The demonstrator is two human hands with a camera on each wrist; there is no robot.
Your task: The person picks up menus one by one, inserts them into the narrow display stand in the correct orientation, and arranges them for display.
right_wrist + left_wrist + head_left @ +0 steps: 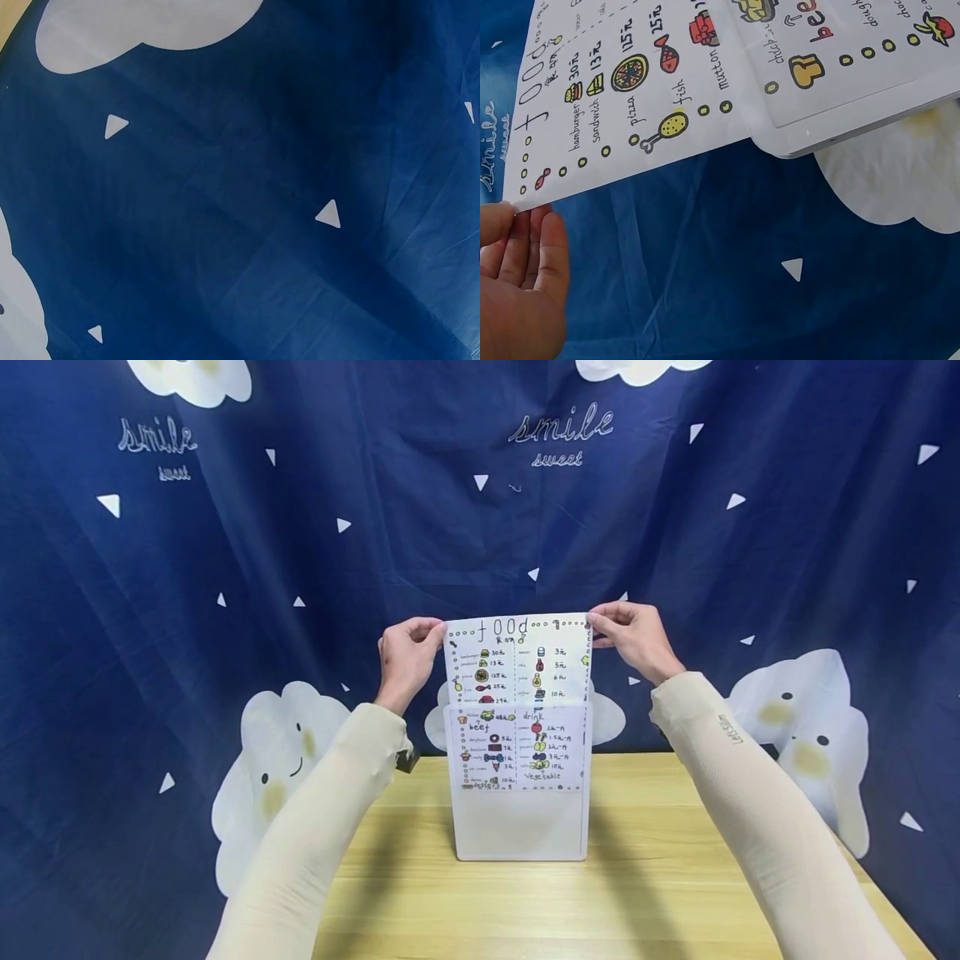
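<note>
Pinching the top left corner of the food sheet (517, 660) between thumb and fingers, the left hand (407, 658) holds that corner raised above the table (660, 893); the left wrist view shows its fingertips (525, 225) meeting the paper's corner edge. The right hand (633, 635) pinches the opposite top corner in the same manner — thumb in front, fingers curled behind the sheet. The food sheet is hand-drawn, headed "food", with rows of small coloured pictures and prices: hamburger, sandwich, pizza and fish are legible from the left wrist. Its upper part stands free between the two hands, while its lower part sits inside the translucent pocket (521, 822), whose opening crosses the sheet about halfway down. The printed lower rows — "beef", "drink", "vegetable" — show through the pocket's front face. The pocket stands roughly upright, with its bottom edge at the table surface near the far side; the part of it below the sheet's bottom edge holds no paper. Both forearms wear pale sleeves (757, 810). Behind the table hangs a dark blue curtain (225, 568) printed with white clouds, small triangles and the words "smile sweet"; the right wrist view shows only this curtain.
</note>
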